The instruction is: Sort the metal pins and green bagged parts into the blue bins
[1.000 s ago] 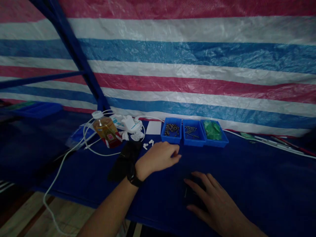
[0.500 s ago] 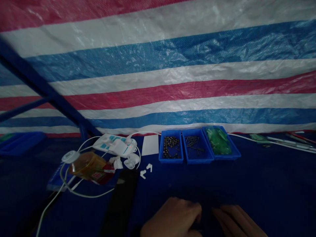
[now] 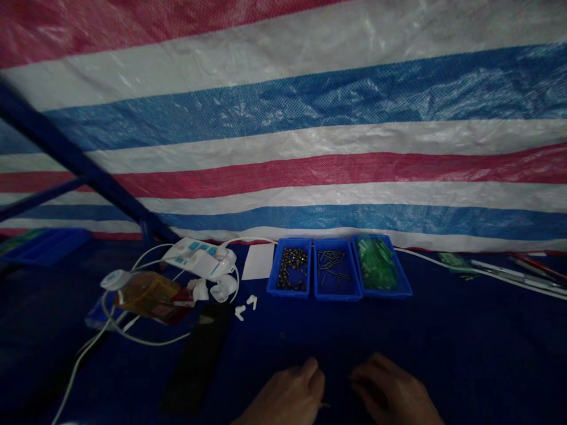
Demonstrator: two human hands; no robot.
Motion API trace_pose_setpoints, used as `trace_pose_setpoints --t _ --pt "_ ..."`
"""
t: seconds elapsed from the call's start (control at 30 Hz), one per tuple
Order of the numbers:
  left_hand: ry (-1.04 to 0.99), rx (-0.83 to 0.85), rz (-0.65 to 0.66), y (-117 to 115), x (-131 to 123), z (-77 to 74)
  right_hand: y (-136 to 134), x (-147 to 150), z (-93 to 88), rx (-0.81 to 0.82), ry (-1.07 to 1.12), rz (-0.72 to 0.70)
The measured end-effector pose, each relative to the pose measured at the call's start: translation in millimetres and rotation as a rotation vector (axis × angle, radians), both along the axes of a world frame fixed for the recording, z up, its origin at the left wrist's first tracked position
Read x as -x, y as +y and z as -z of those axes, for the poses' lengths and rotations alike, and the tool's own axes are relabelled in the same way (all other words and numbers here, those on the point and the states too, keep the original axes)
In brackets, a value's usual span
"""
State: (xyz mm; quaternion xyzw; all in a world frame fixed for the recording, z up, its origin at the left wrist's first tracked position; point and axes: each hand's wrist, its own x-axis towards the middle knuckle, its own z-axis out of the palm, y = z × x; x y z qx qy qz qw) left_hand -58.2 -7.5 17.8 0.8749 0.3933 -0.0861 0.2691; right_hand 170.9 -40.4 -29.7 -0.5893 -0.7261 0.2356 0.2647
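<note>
My left hand (image 3: 283, 396) and right hand (image 3: 390, 394) curl half-closed over the near edge of the dark blue cloth-covered desk (image 3: 443, 348), and I cannot tell if either holds anything.

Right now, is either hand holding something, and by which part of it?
The left hand seems to pinch a small metal pin by one end; darkness hides the exact grip. The right hand shows nothing held.

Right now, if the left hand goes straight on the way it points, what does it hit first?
The left hand would probably reach the blue tray of green pieces first, crossing the blue cloth. Depth is hard to judge, so it could be the middle tray.
</note>
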Motion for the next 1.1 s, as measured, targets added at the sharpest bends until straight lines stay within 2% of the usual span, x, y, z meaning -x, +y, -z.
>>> trace_pose_setpoints --t 0.1,0.17,0.2,0.27,0.37,0.43,0.47,0.53,0.63,0.77,0.87,0.97,1.03,1.1 --pt "0.006 -0.036 -0.087 -5.0 -12.2 -28.3 27.1 -6.2 -29.6 0.35 -0.047 -0.144" --pt "-0.051 -0.06 -0.146 5.8 -23.8 -50.2 38.8 -7.2 -43.7 0.455 0.006 -0.208" --pt "-0.095 -0.1 -0.222 15.8 -30.3 -61.1 42.2 -7.6 -47.9 0.474 0.053 -0.218" --pt "-0.192 -0.238 -0.403 41.3 -43.5 -82.2 45.6 -9.8 -52.9 0.492 0.163 -0.209" --pt "-0.387 -0.327 -0.421 74.6 -58.5 -109.8 49.9 -19.6 -63.5 0.507 0.338 -0.168" --pt "-0.503 -0.501 -0.543 80.6 -61.5 -124.7 56.7 -29.2 -79.3 0.441 0.457 -0.116" --pt "-0.558 -0.588 -0.595 78.1 -60.3 -130.7 62.1 -33.9 -89.4 0.368 0.505 -0.076" --pt "-0.644 -0.653 -0.695 66.0 -53.3 -138.7 77.4 -41.5 -110.5 0.185 0.584 0.01" --pt "-0.694 -0.554 -0.73 48.0 -34.3 -136.6 107.8 -44.5 -134.5 -0.024 0.659 0.107" --pt "-0.668 -0.39 -0.717 46.1 -2.6 -113.9 140.4 -36.7 -153.6 -0.136 0.683 0.193" --pt "-0.663 -0.321 -0.749 47.6 18.8 -98.7 148.5 -29.9 -171.9 -0.288 0.652 0.238" --pt "-0.661 -0.281 -0.792 40.6 34.2 -90.5 150.1 -23.8 -189.5 -0.432 0.558 0.266" --pt "-0.66 -0.259 -0.81 33.6 40.6 -86.6 153.1 -20.6 -194.4 -0.45 0.497 0.258" --pt "-0.659 -0.239 -0.82 27.9 43.8 -82.9 158.1 -18.9 -193.1 -0.402 0.438 0.231"
